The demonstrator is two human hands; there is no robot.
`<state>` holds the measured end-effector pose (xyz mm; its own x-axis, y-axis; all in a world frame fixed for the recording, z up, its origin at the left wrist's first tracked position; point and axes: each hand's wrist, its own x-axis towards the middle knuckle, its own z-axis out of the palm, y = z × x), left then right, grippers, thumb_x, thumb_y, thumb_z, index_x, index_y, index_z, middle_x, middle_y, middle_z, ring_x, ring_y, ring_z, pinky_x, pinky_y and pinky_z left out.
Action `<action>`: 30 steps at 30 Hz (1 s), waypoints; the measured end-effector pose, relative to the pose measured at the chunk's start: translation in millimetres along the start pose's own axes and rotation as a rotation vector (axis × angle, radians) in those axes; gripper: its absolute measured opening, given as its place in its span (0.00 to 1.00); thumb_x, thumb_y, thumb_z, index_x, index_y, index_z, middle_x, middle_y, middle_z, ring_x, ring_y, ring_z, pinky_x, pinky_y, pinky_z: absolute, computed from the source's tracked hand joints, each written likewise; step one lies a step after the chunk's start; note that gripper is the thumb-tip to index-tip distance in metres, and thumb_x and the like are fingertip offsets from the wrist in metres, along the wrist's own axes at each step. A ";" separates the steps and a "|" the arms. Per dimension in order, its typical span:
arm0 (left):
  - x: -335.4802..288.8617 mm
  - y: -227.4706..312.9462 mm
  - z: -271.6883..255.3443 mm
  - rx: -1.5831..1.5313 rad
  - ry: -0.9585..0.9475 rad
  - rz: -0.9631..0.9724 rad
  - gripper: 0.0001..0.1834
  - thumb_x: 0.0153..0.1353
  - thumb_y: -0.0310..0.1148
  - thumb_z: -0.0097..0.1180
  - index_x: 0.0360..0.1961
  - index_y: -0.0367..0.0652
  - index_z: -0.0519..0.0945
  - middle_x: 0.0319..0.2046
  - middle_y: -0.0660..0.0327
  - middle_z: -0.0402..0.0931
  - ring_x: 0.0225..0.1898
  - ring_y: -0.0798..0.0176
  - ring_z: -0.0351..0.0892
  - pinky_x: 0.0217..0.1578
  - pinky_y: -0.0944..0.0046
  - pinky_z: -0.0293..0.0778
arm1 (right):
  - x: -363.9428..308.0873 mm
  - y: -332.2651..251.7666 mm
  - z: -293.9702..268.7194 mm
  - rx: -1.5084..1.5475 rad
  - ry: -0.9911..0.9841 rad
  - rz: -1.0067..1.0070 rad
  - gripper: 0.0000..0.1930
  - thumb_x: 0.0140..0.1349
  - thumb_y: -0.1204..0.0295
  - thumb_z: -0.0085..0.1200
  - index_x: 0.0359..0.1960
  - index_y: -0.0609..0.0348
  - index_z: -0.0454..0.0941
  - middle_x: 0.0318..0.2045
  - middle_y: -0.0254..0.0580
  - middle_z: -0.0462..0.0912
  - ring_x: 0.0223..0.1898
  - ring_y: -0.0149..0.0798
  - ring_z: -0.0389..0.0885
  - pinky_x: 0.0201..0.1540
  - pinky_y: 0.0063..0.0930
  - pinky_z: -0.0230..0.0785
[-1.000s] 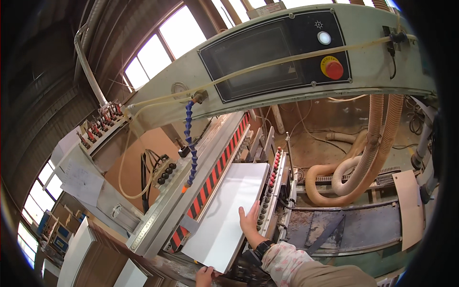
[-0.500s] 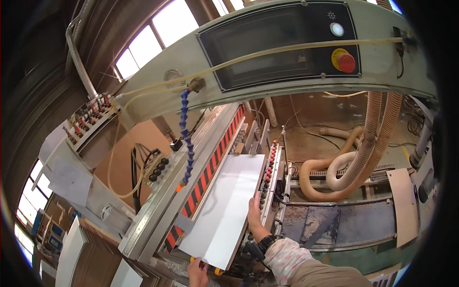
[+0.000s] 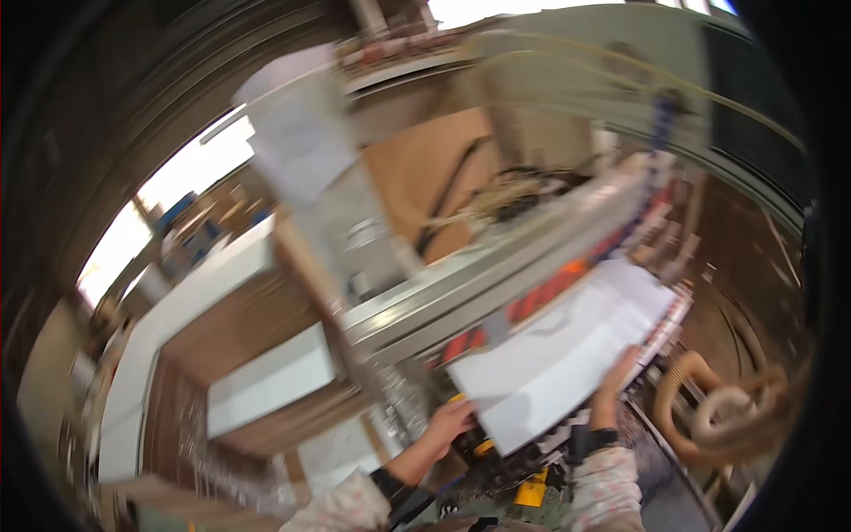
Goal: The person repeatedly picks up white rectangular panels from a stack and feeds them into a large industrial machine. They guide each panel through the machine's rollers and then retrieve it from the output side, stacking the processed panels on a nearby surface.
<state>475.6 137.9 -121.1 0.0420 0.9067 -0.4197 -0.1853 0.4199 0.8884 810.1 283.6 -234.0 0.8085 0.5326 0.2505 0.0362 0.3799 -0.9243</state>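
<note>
A long white panel (image 3: 550,359) lies slanted on the machine bed, beside a rail with red and black stripes (image 3: 560,288). My right hand (image 3: 613,381) rests along the panel's right edge, with its fingers stretched out together. At the panel's near left corner is my left hand (image 3: 450,421), its fingers bent close to a small yellow part. Motion blur hides whether those fingers grip the corner or the yellow part. A second yellow piece (image 3: 483,448) shows just under the panel's near edge.
Stacked boards with white faces and brown edges (image 3: 301,377) stand to the left, with clear plastic film (image 3: 403,399) by them. A metal beam (image 3: 417,306) runs beyond the panel. Ribbed hoses (image 3: 687,386) coil at the right. Below the panel sits a yellow object (image 3: 530,489).
My view has swung left, bringing the stacked boards into sight and pushing the control screen toward the right rim. Both hands stay by the panel's same edges.
</note>
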 end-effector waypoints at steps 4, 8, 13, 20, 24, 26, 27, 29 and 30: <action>-11.1 -8.8 -82.0 0.271 0.014 0.087 0.15 0.59 0.37 0.51 0.46 0.44 0.74 0.35 0.61 0.78 0.35 0.65 0.77 0.38 0.67 0.71 | -1.4 -31.2 0.7 0.036 -0.137 0.145 0.29 0.67 0.58 0.33 0.61 0.69 0.48 0.62 0.50 0.53 0.61 0.41 0.53 0.63 0.28 0.42; -41.2 16.0 -197.0 1.438 0.658 0.598 0.18 0.47 0.26 0.52 0.42 0.47 0.76 0.32 0.54 0.72 0.34 0.53 0.73 0.36 0.61 0.71 | -36.5 -114.4 -4.5 -0.039 -0.142 0.168 0.30 0.65 0.58 0.38 0.60 0.71 0.52 0.60 0.52 0.57 0.59 0.43 0.57 0.61 0.30 0.45; -28.3 76.4 -278.4 1.924 0.580 0.657 0.12 0.48 0.29 0.50 0.36 0.48 0.76 0.37 0.58 0.67 0.39 0.57 0.70 0.36 0.58 0.70 | -82.8 -166.3 12.3 -0.009 -0.113 -0.173 0.26 0.65 0.63 0.39 0.58 0.69 0.55 0.59 0.51 0.58 0.60 0.43 0.56 0.62 0.33 0.45; -16.2 81.1 -325.6 2.078 0.132 0.620 0.17 0.50 0.29 0.47 0.44 0.46 0.71 0.38 0.61 0.67 0.42 0.59 0.69 0.38 0.62 0.73 | -159.2 -254.4 58.9 0.058 -0.296 -0.232 0.23 0.65 0.66 0.36 0.57 0.68 0.57 0.59 0.51 0.59 0.61 0.42 0.56 0.60 0.38 0.51; -32.3 86.5 -327.5 2.055 0.175 0.778 0.17 0.49 0.31 0.47 0.43 0.45 0.71 0.35 0.62 0.67 0.40 0.62 0.69 0.34 0.64 0.72 | -209.7 -260.8 59.2 0.071 -0.609 -0.249 0.18 0.64 0.70 0.37 0.52 0.68 0.64 0.54 0.49 0.65 0.54 0.41 0.66 0.54 0.38 0.62; -52.1 94.1 -324.8 2.035 0.236 0.955 0.16 0.47 0.31 0.48 0.41 0.45 0.71 0.29 0.63 0.66 0.34 0.63 0.70 0.30 0.66 0.71 | -236.5 -266.4 61.1 0.110 -0.862 -0.095 0.14 0.63 0.67 0.40 0.42 0.67 0.69 0.38 0.46 0.75 0.38 0.37 0.75 0.47 0.31 0.67; -67.1 99.1 -319.5 2.034 0.231 0.981 0.14 0.48 0.31 0.48 0.39 0.45 0.71 0.28 0.64 0.66 0.33 0.63 0.70 0.29 0.66 0.71 | -251.7 -282.1 67.5 0.157 -1.079 0.065 0.13 0.64 0.67 0.42 0.42 0.66 0.69 0.36 0.46 0.77 0.36 0.37 0.77 0.45 0.29 0.68; -93.7 105.9 -303.4 2.021 0.203 1.051 0.10 0.50 0.31 0.48 0.35 0.44 0.71 0.27 0.64 0.66 0.31 0.64 0.70 0.28 0.66 0.71 | -275.1 -267.3 74.4 0.274 -1.412 0.489 0.16 0.63 0.68 0.44 0.47 0.67 0.67 0.41 0.51 0.77 0.43 0.41 0.77 0.45 0.32 0.70; -109.0 102.0 -299.5 1.992 0.145 1.132 0.10 0.49 0.31 0.48 0.35 0.44 0.71 0.27 0.65 0.66 0.30 0.64 0.71 0.28 0.67 0.70 | -290.9 -260.7 85.3 0.195 -1.597 0.599 0.17 0.63 0.70 0.43 0.51 0.67 0.64 0.44 0.53 0.75 0.44 0.44 0.76 0.46 0.34 0.70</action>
<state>158.1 69.7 -40.3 0.5916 0.7542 0.2848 0.7985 -0.4993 -0.3362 515.3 94.1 -41.3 -0.6650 0.7458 0.0381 -0.1940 -0.1232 -0.9732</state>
